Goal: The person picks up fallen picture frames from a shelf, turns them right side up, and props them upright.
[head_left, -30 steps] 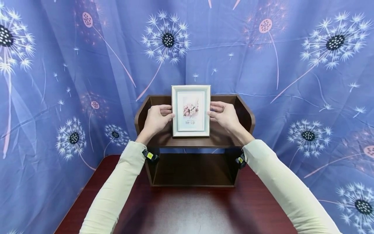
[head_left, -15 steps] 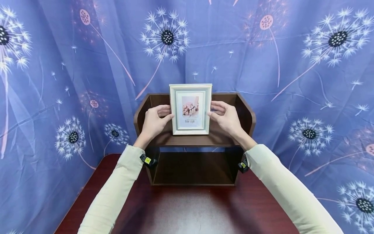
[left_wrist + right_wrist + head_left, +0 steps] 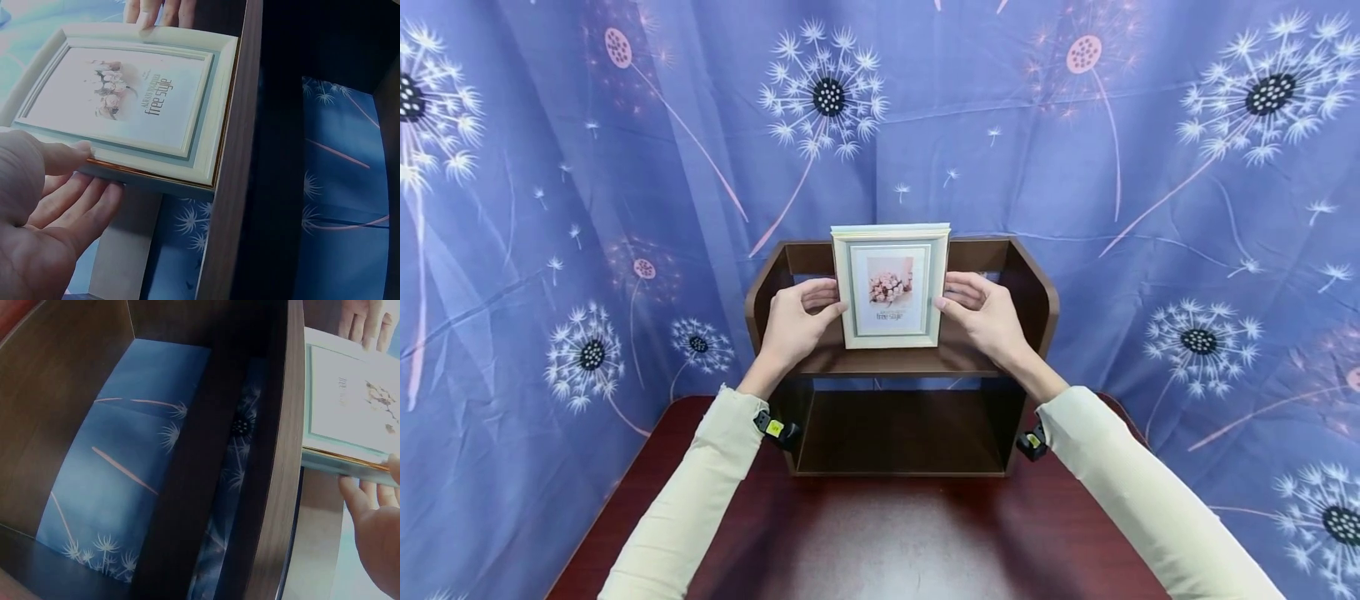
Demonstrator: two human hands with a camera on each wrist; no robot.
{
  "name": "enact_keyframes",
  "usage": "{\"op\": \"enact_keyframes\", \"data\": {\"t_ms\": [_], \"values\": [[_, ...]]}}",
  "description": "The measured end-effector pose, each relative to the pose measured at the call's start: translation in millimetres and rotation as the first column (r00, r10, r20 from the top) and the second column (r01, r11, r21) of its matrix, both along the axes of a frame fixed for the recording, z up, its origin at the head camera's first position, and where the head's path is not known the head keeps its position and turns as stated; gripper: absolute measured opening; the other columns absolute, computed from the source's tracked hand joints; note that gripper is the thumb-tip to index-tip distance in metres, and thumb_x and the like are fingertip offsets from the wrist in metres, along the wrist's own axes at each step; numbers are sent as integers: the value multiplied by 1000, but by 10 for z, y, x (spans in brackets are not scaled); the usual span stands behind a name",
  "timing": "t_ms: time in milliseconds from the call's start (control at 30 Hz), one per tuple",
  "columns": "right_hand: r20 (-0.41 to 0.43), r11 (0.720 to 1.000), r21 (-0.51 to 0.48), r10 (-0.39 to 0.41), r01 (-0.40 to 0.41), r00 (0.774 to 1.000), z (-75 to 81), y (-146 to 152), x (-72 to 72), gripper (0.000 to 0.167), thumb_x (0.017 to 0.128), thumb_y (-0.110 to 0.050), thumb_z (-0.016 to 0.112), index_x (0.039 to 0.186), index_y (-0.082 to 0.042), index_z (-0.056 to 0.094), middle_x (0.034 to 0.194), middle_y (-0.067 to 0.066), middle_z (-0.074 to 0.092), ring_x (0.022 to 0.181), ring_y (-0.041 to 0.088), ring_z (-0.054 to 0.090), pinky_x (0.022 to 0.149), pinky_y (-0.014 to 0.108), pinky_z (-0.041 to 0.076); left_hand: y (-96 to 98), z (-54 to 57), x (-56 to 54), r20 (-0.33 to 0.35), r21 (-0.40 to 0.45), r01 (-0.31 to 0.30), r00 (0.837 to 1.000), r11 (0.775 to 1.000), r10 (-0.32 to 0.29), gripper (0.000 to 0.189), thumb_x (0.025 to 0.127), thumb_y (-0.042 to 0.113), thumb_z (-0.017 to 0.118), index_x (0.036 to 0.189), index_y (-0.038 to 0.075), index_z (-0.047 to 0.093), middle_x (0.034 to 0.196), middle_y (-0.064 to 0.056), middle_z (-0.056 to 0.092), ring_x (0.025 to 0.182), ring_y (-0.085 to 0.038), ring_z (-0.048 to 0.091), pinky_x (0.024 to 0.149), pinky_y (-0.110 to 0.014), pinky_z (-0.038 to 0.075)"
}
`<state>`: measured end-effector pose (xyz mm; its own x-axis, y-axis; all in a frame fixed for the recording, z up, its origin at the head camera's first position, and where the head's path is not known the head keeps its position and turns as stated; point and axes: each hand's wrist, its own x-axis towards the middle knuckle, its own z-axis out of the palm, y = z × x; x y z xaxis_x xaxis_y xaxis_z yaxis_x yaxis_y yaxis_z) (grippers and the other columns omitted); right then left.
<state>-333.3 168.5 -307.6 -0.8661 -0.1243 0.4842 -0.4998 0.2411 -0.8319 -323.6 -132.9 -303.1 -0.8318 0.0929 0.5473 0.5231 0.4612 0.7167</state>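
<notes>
A white picture frame with a flower print faces the person, at the upper level of a brown shelf unit. It sits between two hands: the left hand at nine o'clock, the right hand at three, each pinching a side edge. At six o'clock, a reddish table; at twelve, blue dandelion-patterned curtain.

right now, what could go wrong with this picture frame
The bottom of the picture frame is close to the front edge of the upper shelf, so it might slip off if drawn forward.

The left hand and right hand grip it only at its sides; if one loosens first, the frame could twist or tip.
</notes>
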Motion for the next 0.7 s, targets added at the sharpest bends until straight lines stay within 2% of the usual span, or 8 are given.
{"op": "enact_keyframes", "data": {"t_ms": [67, 200, 400, 700], "values": [[-6, 1000, 2, -1, 1, 1000, 4, 1, 1, 44, 96, -12, 78, 137, -2, 66, 132, 20, 73, 116, 18, 75, 90, 12, 58, 4, 8, -14, -3, -2, 0, 1000, 1000, 0, 40, 95, 18, 79, 132, 3, 71, 121, -17, 78, 115, -30, 76, 102, -48, 60], [-8, 1000, 9, -4, 4, 1000, 11, 16, 21, 44, 95, -12, 78, 136, -2, 67, 131, 20, 74, 116, 20, 75, 90, 12, 58, 34, 34, -64, 8, -20, -10, 1000, 1000, 10, 39, 96, 18, 78, 131, 4, 72, 121, -17, 78, 115, -30, 76, 101, -48, 60], [14, 999, 50, 13, -14, 1000, -10, 12, 66, 44, 93, -14, 81, 134, -2, 69, 128, 20, 75, 120, 31, 74, 91, 14, 58, 96, 85, -199, 57, -49, -51, 997, 997, 54, 36, 100, 15, 73, 133, 4, 71, 125, -18, 77, 119, -31, 74, 101, -45, 61], [78, 978, 186, 83, -96, 993, -37, -117, 112, 46, 93, -15, 81, 135, -2, 68, 129, 20, 75, 120, 33, 74, 98, 38, 62, 146, 121, -460, 143, -18, -59, 988, 998, 61, 39, 101, 10, 68, 140, 2, 67, 132, -21, 73, 124, -31, 72, 100, -40, 62]]}}
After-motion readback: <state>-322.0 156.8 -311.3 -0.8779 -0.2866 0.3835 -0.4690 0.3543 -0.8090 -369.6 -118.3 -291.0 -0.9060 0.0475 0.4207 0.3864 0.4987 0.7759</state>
